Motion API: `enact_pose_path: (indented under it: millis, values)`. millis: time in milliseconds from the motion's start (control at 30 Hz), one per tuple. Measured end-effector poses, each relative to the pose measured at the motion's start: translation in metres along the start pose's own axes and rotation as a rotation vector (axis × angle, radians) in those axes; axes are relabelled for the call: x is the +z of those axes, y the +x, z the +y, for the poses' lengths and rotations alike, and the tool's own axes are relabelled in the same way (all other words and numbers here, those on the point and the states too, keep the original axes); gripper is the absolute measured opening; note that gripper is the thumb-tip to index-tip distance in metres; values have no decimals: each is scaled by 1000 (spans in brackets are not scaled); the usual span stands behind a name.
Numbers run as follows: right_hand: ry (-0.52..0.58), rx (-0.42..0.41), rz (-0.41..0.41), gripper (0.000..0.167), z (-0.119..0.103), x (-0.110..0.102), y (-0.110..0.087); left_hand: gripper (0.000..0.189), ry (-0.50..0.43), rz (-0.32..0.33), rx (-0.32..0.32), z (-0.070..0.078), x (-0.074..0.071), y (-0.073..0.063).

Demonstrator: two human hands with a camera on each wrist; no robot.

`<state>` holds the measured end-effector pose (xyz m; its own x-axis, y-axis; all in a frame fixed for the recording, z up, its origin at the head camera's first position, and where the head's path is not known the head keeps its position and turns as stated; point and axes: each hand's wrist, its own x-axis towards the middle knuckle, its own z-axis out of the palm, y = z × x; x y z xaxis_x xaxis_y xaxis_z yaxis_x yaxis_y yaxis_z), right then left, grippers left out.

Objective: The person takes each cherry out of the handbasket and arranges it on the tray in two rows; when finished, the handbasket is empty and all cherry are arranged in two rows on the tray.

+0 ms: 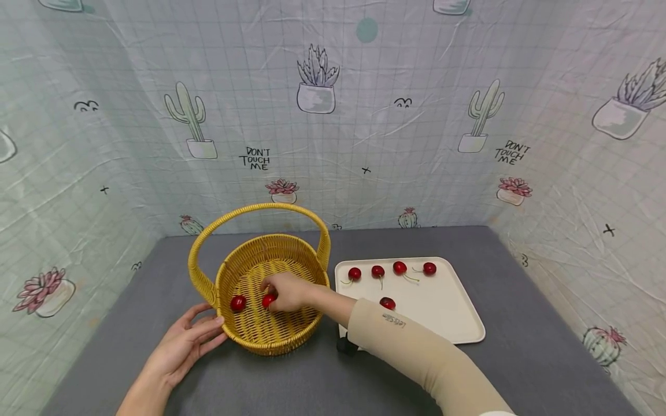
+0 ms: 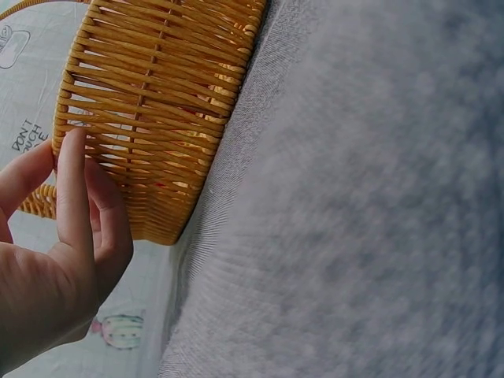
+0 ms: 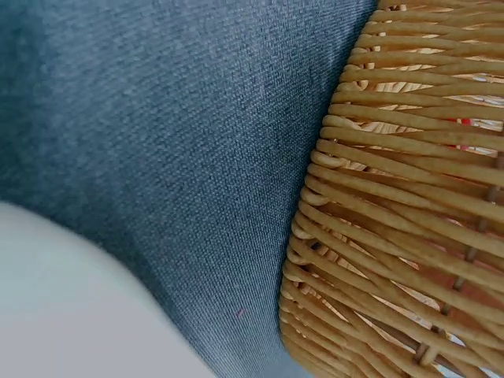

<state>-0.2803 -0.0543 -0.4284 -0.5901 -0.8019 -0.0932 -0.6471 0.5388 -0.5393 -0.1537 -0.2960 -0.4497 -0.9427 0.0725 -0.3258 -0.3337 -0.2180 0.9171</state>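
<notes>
A yellow woven basket (image 1: 267,346) with a tall arched handle stands on the grey table. My left hand (image 1: 184,346) pinches its rim at the near left; in the left wrist view the thumb and fingers of that hand (image 2: 71,236) meet at the rim of the basket (image 2: 150,102). Reaching inside over the right rim, my right hand (image 1: 291,290) holds a red cherry (image 1: 268,300) low in the basket. Another cherry (image 1: 238,303) lies on the basket floor to the left. In the right wrist view, the woven wall (image 3: 394,205) hides the right hand.
Right of the basket lies a cream tray (image 1: 437,312). Along its back sit several stemmed cherries, among them one cherry (image 1: 399,268) with a long green stem. A further cherry (image 1: 387,303) rests beside my right sleeve (image 1: 406,341). Behind hangs a patterned cloth (image 1: 364,138).
</notes>
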Motion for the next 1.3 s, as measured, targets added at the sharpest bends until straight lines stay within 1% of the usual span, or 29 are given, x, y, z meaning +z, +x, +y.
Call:
enact_pose_path:
  millis: [100, 300, 400, 533, 767, 900, 1067, 1300]
  values:
    - [35, 4, 38, 39, -1, -2, -4, 75, 2, -1, 1, 0, 0, 0]
    - [54, -48, 105, 24, -3, -10, -17, 74, 7, -3, 5, 1, 1, 0]
    - [74, -72, 128, 23, -5, -16, -25, 74, 9, -2, 3, 1, 0, 0]
    - [86, -94, 137, 24, -6, -22, -34, 76, 12, 3, 0, 2, 0, 0]
    - [154, -127, 154, 29, -7, -25, -49, 76, 12, 10, -13, 1, 0, 0]
    - [185, -129, 169, 27, -5, -27, -57, 75, 4, 12, -19, 0, 0, 0]
    - [260, -132, 188, 26, -1, -29, -69, 76, -4, 11, -26, 0, 1, 0]
    - [358, -98, 207, 25, 3, -34, -82, 77, -4, 11, -25, 0, 0, 0]
